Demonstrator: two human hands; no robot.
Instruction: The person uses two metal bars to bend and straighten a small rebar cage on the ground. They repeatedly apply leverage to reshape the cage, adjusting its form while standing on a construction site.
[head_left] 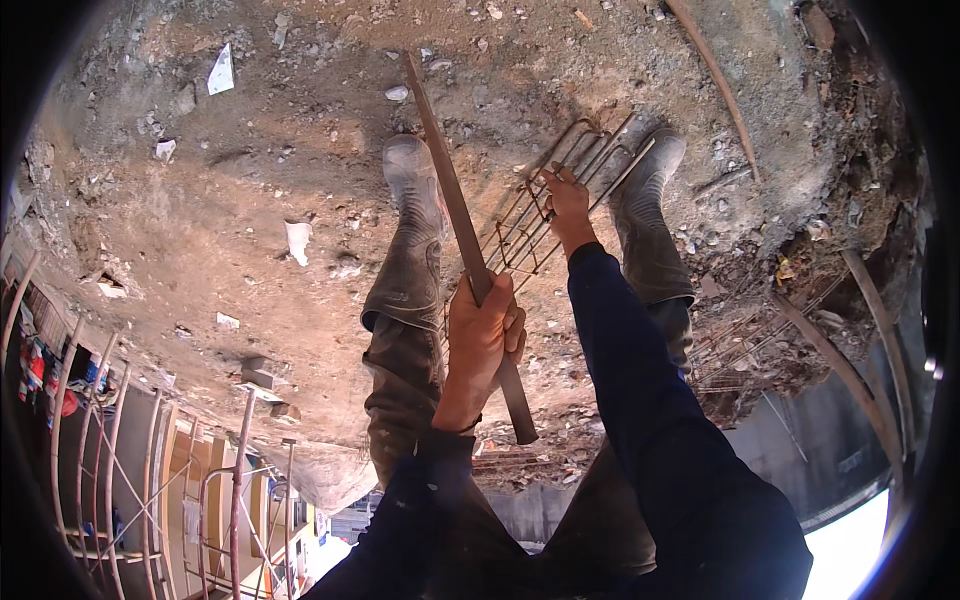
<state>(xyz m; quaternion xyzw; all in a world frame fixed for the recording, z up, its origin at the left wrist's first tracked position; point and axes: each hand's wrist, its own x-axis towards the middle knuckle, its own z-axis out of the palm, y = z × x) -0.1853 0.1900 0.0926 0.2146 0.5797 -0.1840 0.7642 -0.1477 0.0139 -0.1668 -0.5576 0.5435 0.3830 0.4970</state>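
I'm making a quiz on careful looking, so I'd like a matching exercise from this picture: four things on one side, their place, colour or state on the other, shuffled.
Things
1. Long bar
2. Metal rod cage
3. Scaffold poles
4. Right sleeve

Place, colour or state
A. Dark blue
B. Touched by the right hand
C. Gripped in the left hand
D. At the lower left of the picture

Right pairs: 1-C, 2-B, 3-D, 4-A
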